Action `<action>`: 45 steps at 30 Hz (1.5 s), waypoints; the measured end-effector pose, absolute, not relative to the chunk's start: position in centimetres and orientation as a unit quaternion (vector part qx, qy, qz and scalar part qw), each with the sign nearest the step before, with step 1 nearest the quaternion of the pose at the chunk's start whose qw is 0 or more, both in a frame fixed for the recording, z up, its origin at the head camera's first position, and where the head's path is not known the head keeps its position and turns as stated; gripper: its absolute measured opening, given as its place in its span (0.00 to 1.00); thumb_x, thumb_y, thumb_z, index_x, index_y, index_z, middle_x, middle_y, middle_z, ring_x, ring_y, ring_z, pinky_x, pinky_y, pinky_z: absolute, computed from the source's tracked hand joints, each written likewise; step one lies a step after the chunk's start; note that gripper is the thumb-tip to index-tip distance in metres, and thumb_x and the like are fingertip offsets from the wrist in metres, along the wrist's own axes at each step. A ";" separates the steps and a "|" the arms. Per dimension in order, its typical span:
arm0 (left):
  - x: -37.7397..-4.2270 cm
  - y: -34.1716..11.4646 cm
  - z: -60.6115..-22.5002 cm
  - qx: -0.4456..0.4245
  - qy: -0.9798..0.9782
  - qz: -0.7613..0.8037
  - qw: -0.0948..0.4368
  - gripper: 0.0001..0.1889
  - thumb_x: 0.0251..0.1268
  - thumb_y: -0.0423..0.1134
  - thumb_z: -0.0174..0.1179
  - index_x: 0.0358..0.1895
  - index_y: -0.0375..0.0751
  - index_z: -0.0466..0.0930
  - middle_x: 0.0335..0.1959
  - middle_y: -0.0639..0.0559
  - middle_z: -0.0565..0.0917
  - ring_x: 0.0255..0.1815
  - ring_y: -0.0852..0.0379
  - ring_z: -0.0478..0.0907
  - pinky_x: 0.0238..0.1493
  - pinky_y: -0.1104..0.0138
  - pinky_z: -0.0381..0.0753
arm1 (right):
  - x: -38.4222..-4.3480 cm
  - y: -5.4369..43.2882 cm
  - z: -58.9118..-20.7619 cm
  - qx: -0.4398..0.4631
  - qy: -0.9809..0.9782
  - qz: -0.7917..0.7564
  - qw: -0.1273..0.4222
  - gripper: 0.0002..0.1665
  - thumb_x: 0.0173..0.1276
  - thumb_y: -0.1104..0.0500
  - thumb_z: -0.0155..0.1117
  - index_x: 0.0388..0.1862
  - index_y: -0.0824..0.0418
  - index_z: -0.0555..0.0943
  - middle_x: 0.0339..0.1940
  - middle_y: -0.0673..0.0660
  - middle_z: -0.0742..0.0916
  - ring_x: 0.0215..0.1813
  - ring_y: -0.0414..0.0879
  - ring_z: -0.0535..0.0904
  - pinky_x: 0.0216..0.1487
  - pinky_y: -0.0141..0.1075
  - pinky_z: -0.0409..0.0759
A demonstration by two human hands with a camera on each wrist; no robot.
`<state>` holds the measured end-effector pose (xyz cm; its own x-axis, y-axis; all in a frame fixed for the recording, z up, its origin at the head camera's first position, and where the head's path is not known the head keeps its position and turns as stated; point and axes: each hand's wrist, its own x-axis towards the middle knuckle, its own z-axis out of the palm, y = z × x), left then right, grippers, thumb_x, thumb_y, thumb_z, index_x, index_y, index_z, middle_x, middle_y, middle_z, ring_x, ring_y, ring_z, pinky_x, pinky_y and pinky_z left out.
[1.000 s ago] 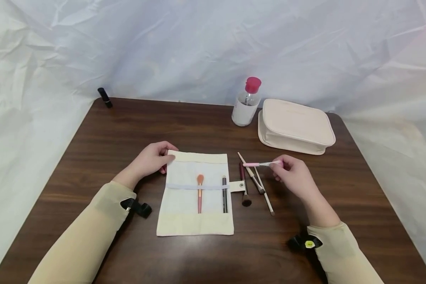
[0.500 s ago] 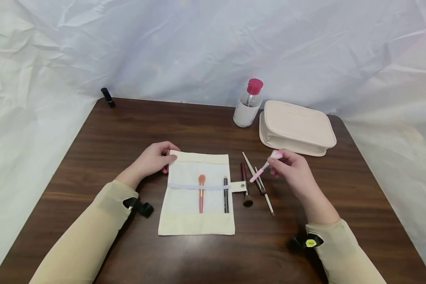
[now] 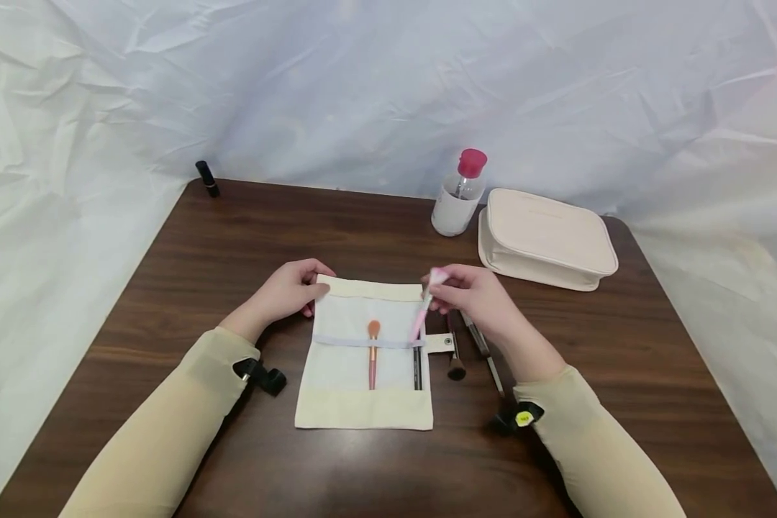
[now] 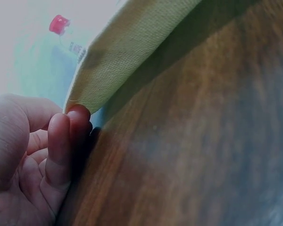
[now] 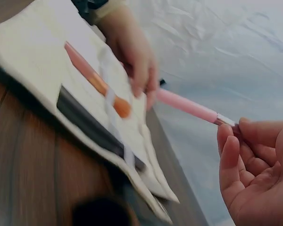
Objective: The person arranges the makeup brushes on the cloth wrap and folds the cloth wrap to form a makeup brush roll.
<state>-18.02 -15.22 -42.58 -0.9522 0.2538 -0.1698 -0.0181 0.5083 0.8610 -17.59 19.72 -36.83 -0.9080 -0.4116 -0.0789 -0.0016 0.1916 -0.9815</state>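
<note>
A cream cloth brush roll (image 3: 362, 410) lies unfolded in the middle of the table, and my left hand (image 3: 288, 291) pinches its far left corner. In the left wrist view, thumb and fingers meet on that raised cloth corner (image 4: 104, 70). My right hand (image 3: 475, 295) pinches a pink-handled makeup brush (image 5: 188, 106) near its ferrule, bristle end up, over the roll's right side. The pink handle slants down toward the elastic band (image 3: 343, 343). Tucked under this band are a brush with orange bristles (image 3: 373, 360) and a black-handled brush (image 3: 417, 370).
Several loose brushes lie right of the roll, among them one with dark bristles (image 3: 456, 370), partly hidden by my right hand. Behind stand a red-capped bottle (image 3: 453, 212) and a cream cosmetic bag (image 3: 550, 248). A small black tube (image 3: 207, 178) is at the far left corner.
My right hand has carried the pink brush leftward from above the loose brushes to the roll, turning its handle end downward. The left hand keeps its pinch on the corner.
</note>
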 end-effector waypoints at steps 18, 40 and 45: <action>-18.2 -13.8 -42.6 0.072 0.854 0.496 0.138 0.11 0.74 0.39 0.60 0.56 0.45 0.81 0.31 0.45 0.82 0.21 0.48 0.80 0.27 0.61 0.86 | -19.7 10.9 -39.3 -0.105 0.824 -0.530 0.171 0.20 0.71 0.63 0.70 0.60 0.59 0.80 0.34 0.57 0.88 0.35 0.48 0.85 0.41 0.38 0.85; -18.7 -13.8 -42.8 0.081 0.855 0.496 0.132 0.11 0.74 0.38 0.60 0.55 0.46 0.81 0.29 0.45 0.82 0.19 0.48 0.80 0.25 0.60 0.85 | -18.5 11.1 -40.5 -0.170 0.870 -0.422 0.190 0.07 0.70 0.52 0.71 0.41 0.51 0.91 0.36 0.49 0.88 0.41 0.47 0.80 0.42 0.37 0.78; -18.8 -13.8 -42.7 0.081 0.855 0.496 0.133 0.11 0.74 0.38 0.60 0.55 0.46 0.81 0.29 0.45 0.82 0.19 0.48 0.80 0.26 0.60 0.85 | -18.4 11.2 -40.7 -0.205 0.870 -0.413 0.178 0.06 0.71 0.53 0.70 0.37 0.51 0.92 0.39 0.47 0.86 0.42 0.44 0.80 0.43 0.37 0.79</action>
<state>-18.79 -13.82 -42.73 -0.9515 0.2705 -0.1462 0.0075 0.4957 0.8685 -18.40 11.23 -40.67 -0.8529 -0.5031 -0.1398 -0.2097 0.5753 -0.7906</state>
